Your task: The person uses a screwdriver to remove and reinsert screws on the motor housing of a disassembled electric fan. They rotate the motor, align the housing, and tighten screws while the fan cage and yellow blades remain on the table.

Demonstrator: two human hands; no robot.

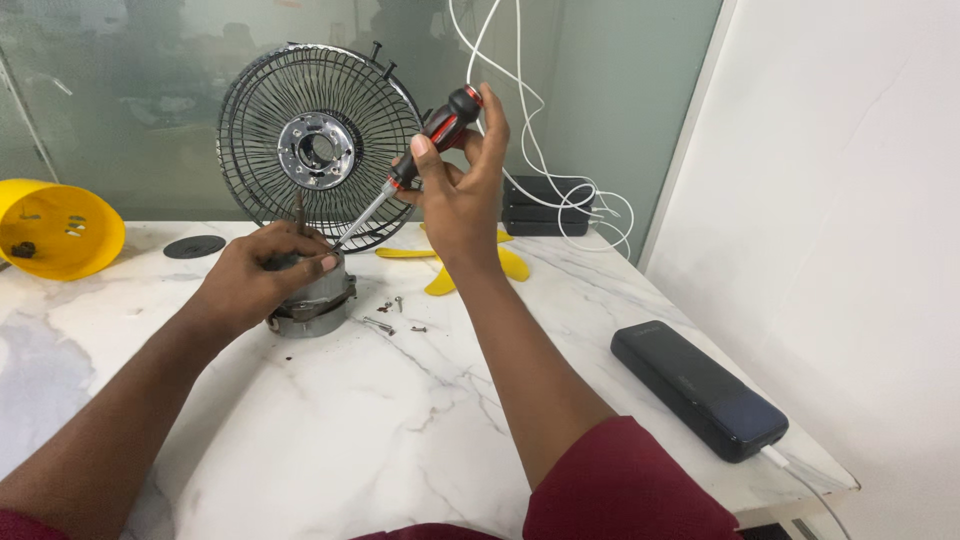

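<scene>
Marble table [400, 430]: fan guard [318, 145] upright at back. Left hand [262, 275] clamps the fan motor [315, 300] in front of it. Right hand [462, 180] grips a red-black screwdriver [425, 145], tip down at motor. Loose screws [392, 315] just right of motor.

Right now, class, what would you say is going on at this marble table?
A person's left hand steadies a grey metal fan motor on the white marble table. The right hand holds a red-and-black screwdriver, its tip angled down at the motor. Loose small screws lie beside it; a black wire fan guard stands behind.
</scene>
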